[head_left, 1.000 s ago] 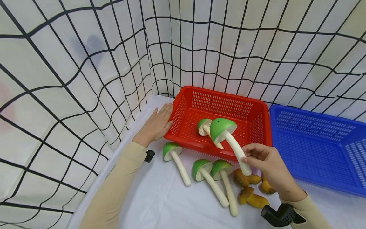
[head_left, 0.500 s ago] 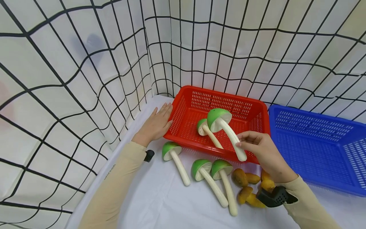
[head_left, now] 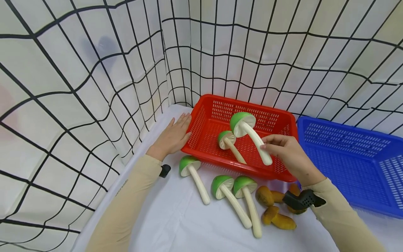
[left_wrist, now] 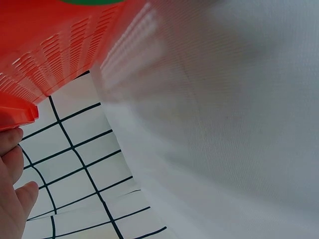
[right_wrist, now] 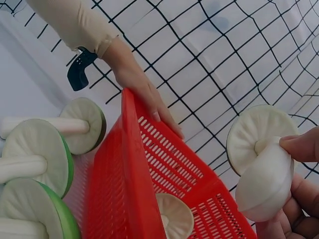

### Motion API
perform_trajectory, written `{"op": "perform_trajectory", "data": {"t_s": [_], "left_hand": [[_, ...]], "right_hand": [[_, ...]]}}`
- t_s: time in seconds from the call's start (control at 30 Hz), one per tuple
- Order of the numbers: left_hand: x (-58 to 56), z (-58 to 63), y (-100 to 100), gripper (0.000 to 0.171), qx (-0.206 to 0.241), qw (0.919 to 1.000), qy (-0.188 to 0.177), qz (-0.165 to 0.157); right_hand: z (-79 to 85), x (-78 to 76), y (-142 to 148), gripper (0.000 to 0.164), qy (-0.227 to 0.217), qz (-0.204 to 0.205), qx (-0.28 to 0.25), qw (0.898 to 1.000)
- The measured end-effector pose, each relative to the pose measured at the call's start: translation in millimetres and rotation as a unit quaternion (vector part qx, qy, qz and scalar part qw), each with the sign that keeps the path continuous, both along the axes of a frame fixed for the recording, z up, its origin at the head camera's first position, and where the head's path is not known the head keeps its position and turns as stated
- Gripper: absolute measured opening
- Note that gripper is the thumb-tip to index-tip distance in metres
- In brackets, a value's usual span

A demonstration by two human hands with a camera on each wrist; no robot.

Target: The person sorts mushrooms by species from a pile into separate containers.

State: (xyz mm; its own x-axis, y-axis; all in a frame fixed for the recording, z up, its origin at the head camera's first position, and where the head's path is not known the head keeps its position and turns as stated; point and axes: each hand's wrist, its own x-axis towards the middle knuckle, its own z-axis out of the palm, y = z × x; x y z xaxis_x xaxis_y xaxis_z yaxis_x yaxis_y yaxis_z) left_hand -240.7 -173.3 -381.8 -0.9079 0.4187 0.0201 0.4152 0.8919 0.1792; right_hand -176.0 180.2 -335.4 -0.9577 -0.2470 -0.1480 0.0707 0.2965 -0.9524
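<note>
My right hand (head_left: 284, 154) pinches the white stem of a green-capped toy mushroom (head_left: 243, 124) and holds it above the red basket (head_left: 201, 151), cap to the left. In the right wrist view the thumb and fingers grip the stem's end of this mushroom (right_wrist: 264, 184). Inside the basket lies another green-capped mushroom (head_left: 234, 151). Flat, with straight fingers, my left hand (head_left: 172, 136) rests against the basket's left side. On the white cloth in front lie a green mushroom (head_left: 198, 183) at the left and two more side by side, one of them nearer the middle (head_left: 234, 203).
Several brown-yellow mushrooms (head_left: 280, 218) lie on the cloth below the right wrist, partly hidden by the black wrist camera (head_left: 303, 199). A blue basket (head_left: 340, 168) stands right of the red one. Black wire grid panels (head_left: 245, 56) rise behind and to the left.
My right hand has lifted the mushroom up and away from me, from the basket's front rim to over its inside. The left hand stays in place.
</note>
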Motion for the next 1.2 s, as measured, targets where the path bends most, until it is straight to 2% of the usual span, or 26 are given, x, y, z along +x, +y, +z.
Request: {"op": "perform_trajectory", "data": {"t_s": [0.37,0.6,0.77,1.0,1.2], "left_hand": [[1.3,1.8,0.8,0.061,0.0,1.0,-0.008,0.005],[1.8,2.8,1.5,0.061,0.006,0.9999,-0.011,0.003],[0.1,2.3,1.3,0.061,0.008,0.9999,-0.008,0.002],[-1.0,1.1,1.0,0.061,0.012,0.9999,-0.009,0.003],[-0.6,1.7,1.8,0.062,0.013,0.9998,-0.013,0.002]], "right_hand": [[-7.6,-25.7,2.4,0.033,0.002,-0.007,-0.009,1.0],[-12.7,-42.4,10.8,0.037,-0.016,-0.02,0.004,1.0],[-17.8,-53.1,15.2,0.04,-0.027,-0.011,0.006,1.0],[-31.0,-60.8,15.3,0.038,-0.031,0.0,0.026,0.999],[-35.8,-63.0,15.0,0.037,-0.026,0.013,0.049,0.998]]}}
